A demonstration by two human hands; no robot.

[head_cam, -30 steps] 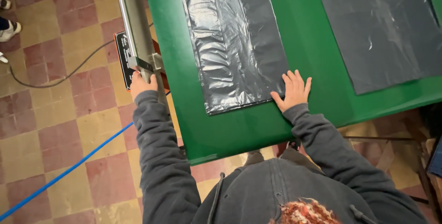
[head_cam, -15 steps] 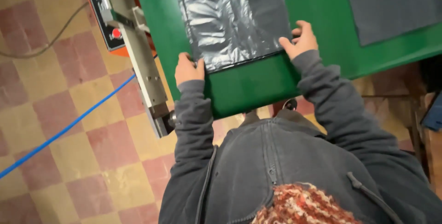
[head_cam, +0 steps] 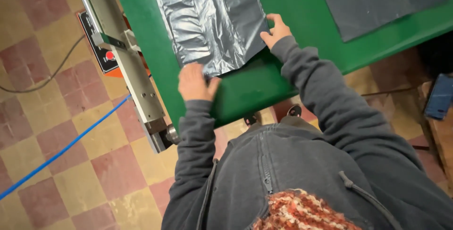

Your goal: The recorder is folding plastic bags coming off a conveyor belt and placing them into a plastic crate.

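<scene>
- Your left hand (head_cam: 196,82) pinches the near corner of the grey plastic bag (head_cam: 212,20), fingers curled shut on its edge; it looks like you're gripping the sheet to lift it.
- Your right hand (head_cam: 275,30) presses that bag's right edge, fingers bent; whether it grips, I cannot tell.
- The bag lies flat on the green table (head_cam: 292,3); lift both corners evenly.
- Left of the bag, the metal rail (head_cam: 137,83) crowds your elbow; a second dark sheet (head_cam: 382,1) lies right of it.

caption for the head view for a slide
Both hands, left and right, grip the near edge of a grey plastic sheet on a green table.
</scene>
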